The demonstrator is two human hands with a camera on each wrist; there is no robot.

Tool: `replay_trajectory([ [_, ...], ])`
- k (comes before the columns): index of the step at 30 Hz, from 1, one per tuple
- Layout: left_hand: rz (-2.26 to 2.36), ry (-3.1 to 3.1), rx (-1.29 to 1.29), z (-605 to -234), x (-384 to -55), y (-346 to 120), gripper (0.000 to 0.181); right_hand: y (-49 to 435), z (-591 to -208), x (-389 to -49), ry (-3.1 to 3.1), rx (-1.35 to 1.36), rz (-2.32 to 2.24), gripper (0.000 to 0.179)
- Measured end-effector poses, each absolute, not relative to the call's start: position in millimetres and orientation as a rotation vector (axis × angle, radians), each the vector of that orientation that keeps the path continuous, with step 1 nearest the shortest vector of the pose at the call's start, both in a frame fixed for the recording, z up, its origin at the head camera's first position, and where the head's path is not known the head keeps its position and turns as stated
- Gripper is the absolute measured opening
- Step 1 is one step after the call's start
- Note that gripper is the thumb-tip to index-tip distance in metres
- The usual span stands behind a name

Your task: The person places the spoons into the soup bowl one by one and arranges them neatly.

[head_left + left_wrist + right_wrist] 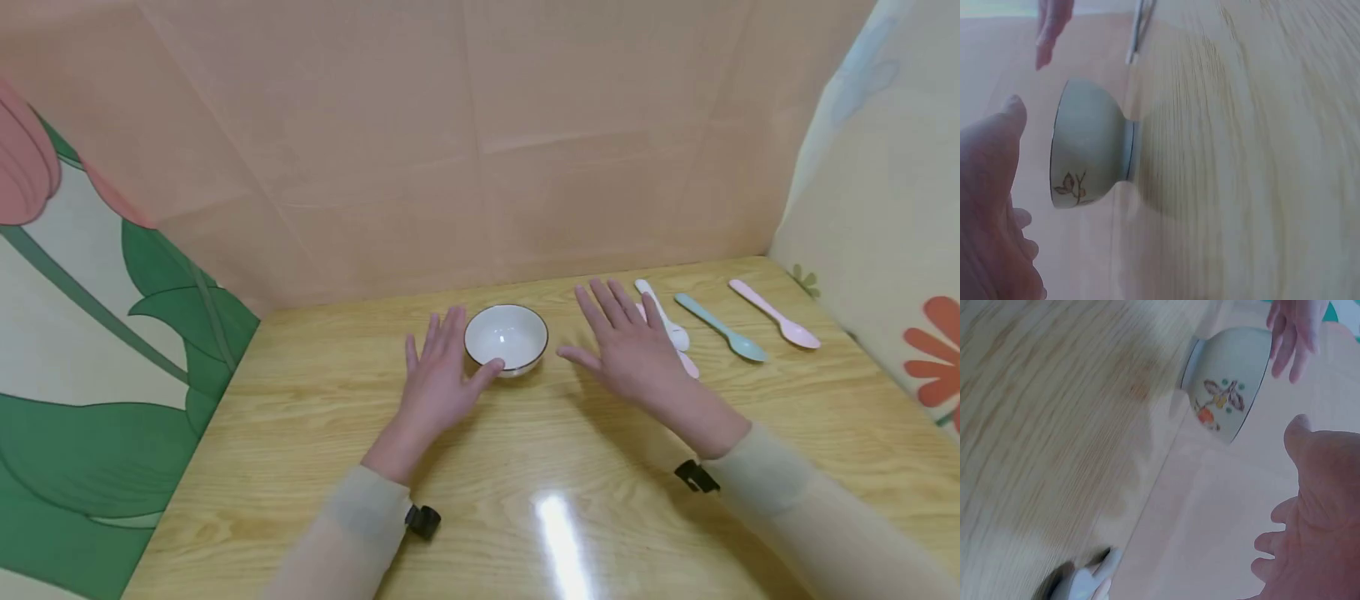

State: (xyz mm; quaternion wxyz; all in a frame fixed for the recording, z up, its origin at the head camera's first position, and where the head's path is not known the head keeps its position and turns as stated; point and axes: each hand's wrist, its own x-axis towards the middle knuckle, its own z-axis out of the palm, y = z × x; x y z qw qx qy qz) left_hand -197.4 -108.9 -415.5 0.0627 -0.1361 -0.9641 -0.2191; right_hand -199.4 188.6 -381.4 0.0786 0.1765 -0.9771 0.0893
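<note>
A small white bowl [506,333] with a thin dark rim stands upright on the wooden table. Its outer wall carries a painted flower and leaves, plain in the right wrist view on the bowl [1222,387]. Just left of the bowl is my left hand [438,387], fingers extended and thumb overlapping the near rim in the head view. A gap shows between that thumb [1013,119] and the bowl in the left wrist view. My right hand [633,354] hovers right of the bowl, apart from it, fingers straight and spread. Neither hand holds anything.
At the back right lie a blue spoon [723,327] and a pink spoon [776,315]. A white spoon [677,336] and another pink spoon [688,365] are partly hidden behind my right hand. A pink backdrop [375,167] rises along the table's far edge.
</note>
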Motion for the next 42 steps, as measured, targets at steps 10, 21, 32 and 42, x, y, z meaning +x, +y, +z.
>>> replay_trajectory([
  [10,-0.781,-2.925,-0.390,-418.9,-202.0,-98.1,0.111,212.0,-382.3,-203.8,-2.976,0.441,0.340,0.097],
  [21,-0.818,-2.891,-0.412,-424.0,-205.3,-90.9,0.112,241.4,-384.7,-203.5,-2.991,0.386,0.340,0.095],
  [32,-0.846,-2.881,-0.416,-428.5,-209.2,-87.7,0.115,258.2,-390.1,-200.4,-2.992,0.380,0.344,0.094],
  [42,-0.989,-2.834,-0.404,-429.7,-212.2,-84.8,0.116,267.2,-393.2,-197.5,-3.016,0.358,0.328,0.095],
])
